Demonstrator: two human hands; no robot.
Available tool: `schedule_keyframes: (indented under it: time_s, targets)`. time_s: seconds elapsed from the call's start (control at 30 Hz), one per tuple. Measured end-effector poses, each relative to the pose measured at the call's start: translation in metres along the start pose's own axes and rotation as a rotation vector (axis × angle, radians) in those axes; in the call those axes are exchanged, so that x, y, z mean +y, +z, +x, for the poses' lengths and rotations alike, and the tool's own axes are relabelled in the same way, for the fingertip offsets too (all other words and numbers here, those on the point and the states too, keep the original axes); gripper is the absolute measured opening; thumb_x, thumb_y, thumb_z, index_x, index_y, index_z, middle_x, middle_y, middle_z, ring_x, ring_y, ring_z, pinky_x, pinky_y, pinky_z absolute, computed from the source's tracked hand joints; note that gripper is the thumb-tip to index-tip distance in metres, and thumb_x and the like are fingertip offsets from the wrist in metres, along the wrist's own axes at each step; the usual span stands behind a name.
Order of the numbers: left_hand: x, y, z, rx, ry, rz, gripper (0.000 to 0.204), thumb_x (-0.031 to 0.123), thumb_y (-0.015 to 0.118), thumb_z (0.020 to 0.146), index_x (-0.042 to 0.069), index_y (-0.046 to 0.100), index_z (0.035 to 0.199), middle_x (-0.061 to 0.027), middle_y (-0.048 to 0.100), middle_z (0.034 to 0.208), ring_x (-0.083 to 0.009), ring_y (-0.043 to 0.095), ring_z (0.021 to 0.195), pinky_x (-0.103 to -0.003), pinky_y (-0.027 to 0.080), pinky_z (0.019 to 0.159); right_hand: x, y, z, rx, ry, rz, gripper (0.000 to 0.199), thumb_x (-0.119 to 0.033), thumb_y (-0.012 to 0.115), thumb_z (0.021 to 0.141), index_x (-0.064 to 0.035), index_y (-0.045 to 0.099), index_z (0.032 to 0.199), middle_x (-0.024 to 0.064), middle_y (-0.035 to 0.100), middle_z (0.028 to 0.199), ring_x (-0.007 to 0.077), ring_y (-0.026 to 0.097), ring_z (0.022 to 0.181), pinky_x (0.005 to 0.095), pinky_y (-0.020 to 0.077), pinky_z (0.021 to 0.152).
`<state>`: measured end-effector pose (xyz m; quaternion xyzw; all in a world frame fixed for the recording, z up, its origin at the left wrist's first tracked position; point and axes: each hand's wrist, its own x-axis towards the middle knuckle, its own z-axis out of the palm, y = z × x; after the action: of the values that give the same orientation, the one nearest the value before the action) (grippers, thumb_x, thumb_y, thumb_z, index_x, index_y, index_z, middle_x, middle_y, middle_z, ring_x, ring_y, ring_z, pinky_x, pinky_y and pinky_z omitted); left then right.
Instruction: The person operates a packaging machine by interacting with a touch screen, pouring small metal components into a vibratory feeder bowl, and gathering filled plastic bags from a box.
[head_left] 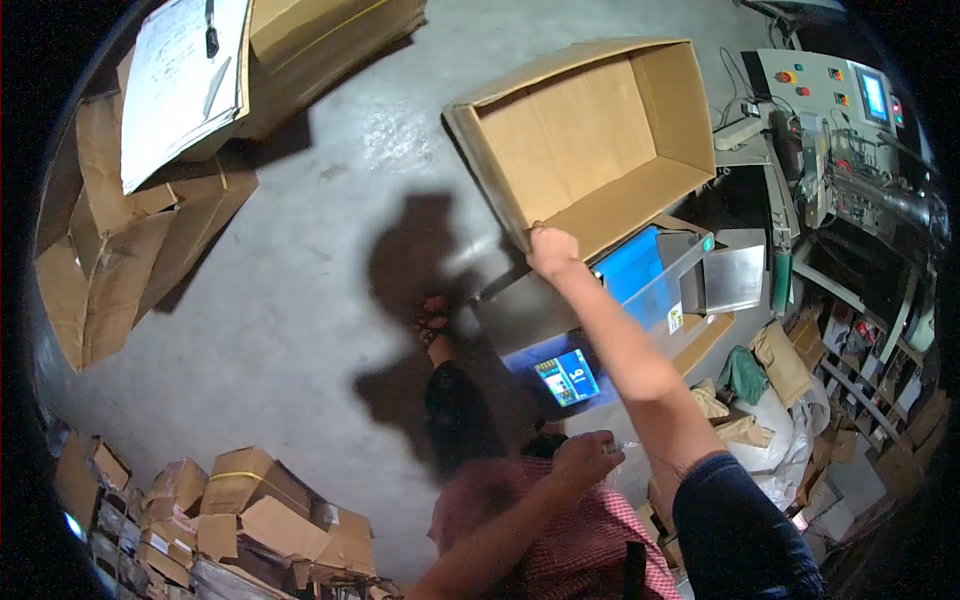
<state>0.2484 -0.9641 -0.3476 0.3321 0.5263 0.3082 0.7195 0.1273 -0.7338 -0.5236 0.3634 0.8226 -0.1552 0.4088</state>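
My right hand [553, 250], at two o'clock from the middle of my view, has its fingers bent closed over the near corner of a big cardboard box [565, 130]. The box lies at one o'clock, tilted, its hollow side facing me; I cannot tell whether anything bears its weight from below. My left hand [585, 458] is at five o'clock, in front of my red-checked clothing [590, 530], its fingers curled in, and I cannot tell whether they hold anything.

Between my hands, towards half past four, a small display [567, 378] is lit. A blue container [632, 265] sits just beyond my right forearm, between two and three o'clock. Farther out at two o'clock is a control panel [818, 92] with coloured buttons. At ten o'clock, written sheets [180, 100] lie on cardboard, a dark pen [211, 40] on top. More cartons [265, 500] crowd the floor [300, 290] towards half past seven.
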Motion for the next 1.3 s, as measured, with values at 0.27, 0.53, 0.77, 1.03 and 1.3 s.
schedule_keyframes:
  time_s: [0.27,0.53,0.77,1.03,1.3]
  targets:
    - [-0.04,0.001,0.0,0.029,0.322,0.234,0.033,0.035,0.057,0.079,0.005,0.064,0.09,-0.0168,0.065,0.086,-0.0337,0.064,0.082,-0.043,0.052,0.07,0.058,-0.006,0.013,0.154,0.013,-0.079,0.032,-0.025,0.061,0.075,-0.0022,0.063,0.098,0.019,0.066,0.095,0.0339,0.064,0.09,0.0443,0.0521,0.08]
    - [-0.058,0.087,0.041,0.008,0.018,0.082,0.04,0.04,0.058,0.078,0.007,0.066,0.099,-0.0166,0.067,0.092,-0.0329,0.064,0.085,-0.045,0.05,0.076,0.075,-0.005,0.017,0.065,-0.021,-0.056,0.03,-0.021,0.057,0.077,-0.0057,0.063,0.102,0.018,0.066,0.096,0.0331,0.064,0.093,0.043,0.0521,0.079]
    - [-0.03,0.097,0.038,-0.091,-0.195,-0.133,0.039,0.041,0.06,0.078,0.003,0.064,0.086,-0.0184,0.065,0.082,-0.0344,0.063,0.078,-0.044,0.049,0.07,0.057,-0.009,-0.156,0.397,-0.737,0.468,0.017,-0.017,0.057,0.086,-0.008,0.064,0.098,0.0135,0.066,0.085,0.0307,0.064,0.083,0.0403,0.0499,0.067]
    - [-0.142,0.189,0.038,-0.223,-0.258,0.306,0.048,0.039,0.066,0.077,0.004,0.064,0.109,-0.0163,0.066,0.1,-0.0298,0.064,0.092,-0.04,0.049,0.081,0.201,0.122,-0.339,0.476,0.069,1.51,0.017,-0.012,0.057,0.089,-0.0003,0.062,0.101,0.0062,0.063,0.074,0.0167,0.061,0.065,0.0293,0.0493,0.062]
    - [-0.127,0.201,0.05,-0.115,-0.717,0.125,0.044,0.034,0.066,0.081,0.005,0.063,0.113,-0.0112,0.068,0.093,-0.0195,0.064,0.079,-0.033,0.05,0.068,0.314,0.381,-0.345,0.082,0.777,2.189,0.026,-0.029,0.055,0.091,-0.0039,0.059,0.089,0.0076,0.063,0.079,0.018,0.062,0.073,0.0301,0.0518,0.069]
